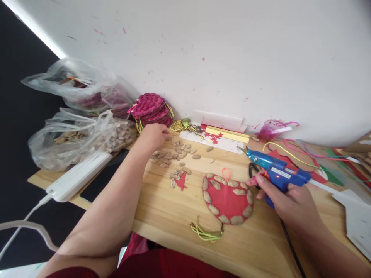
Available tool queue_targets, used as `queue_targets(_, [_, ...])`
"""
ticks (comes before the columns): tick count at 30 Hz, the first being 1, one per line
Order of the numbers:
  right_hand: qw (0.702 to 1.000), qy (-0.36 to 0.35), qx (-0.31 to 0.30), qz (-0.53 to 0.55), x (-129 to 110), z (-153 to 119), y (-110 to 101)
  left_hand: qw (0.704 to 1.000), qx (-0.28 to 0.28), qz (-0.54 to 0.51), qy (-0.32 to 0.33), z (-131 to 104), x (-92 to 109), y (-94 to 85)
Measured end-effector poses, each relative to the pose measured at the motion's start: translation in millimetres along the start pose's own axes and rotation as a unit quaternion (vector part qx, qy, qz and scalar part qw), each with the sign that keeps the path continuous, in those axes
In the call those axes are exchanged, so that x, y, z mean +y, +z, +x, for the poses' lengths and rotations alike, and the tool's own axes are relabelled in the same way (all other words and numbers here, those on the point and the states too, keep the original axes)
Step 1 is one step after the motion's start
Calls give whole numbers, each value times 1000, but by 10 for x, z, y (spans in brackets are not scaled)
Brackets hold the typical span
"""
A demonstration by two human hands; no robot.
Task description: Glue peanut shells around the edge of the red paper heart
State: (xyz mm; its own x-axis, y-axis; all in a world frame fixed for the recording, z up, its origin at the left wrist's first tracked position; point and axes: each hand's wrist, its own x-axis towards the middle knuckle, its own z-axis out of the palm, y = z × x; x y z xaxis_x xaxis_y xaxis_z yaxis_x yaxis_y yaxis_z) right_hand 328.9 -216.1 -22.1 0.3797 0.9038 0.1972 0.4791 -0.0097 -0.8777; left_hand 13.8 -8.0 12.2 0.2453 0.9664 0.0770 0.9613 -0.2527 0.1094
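Note:
My right hand (pixel 285 195) is wrapped around a blue hot glue gun (pixel 275 170), its nozzle pointing left toward the back and a small red light lit on its side. Just left of that hand lies a round red disc (pixel 226 199) edged with peanuts, a few more set inside its top rim. An orange loop (pixel 225 174) stands at its top and a yellow-green tassel (pixel 207 233) hangs off its bottom. My left hand (pixel 153 136) reaches to the back of the loose peanuts (pixel 174 152), fingers slightly bent and apart over a peanut (pixel 168 138).
A stack of magenta peanut discs (pixel 150 108) stands by the wall, beside plastic bags (pixel 78 135). A white power strip (pixel 78 175) lies at left. Red scraps (pixel 181 181), yellow-green cords (pixel 185 125), paper sheets (pixel 226 144) and a pink-stained cup (pixel 269 130) lie about.

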Motion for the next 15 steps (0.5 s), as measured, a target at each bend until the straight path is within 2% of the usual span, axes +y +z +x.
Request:
queue_targets(6, [1000, 10, -21, -16, 29, -13, -33, 999, -32, -21, 15, 55, -25, 118])
queue_targets(9, [1000, 16, -7, 8, 20, -24, -16, 999, -42, 7, 18, 22, -35, 74])
queue_targets(12, [1000, 18, -10, 19, 23, -32, 0, 999, -19, 29, 17, -47, 12, -18])
queue_targets(15, [999, 30, -12, 21, 44, -39, 2, 998, -32, -10, 58, -135, 120, -105])
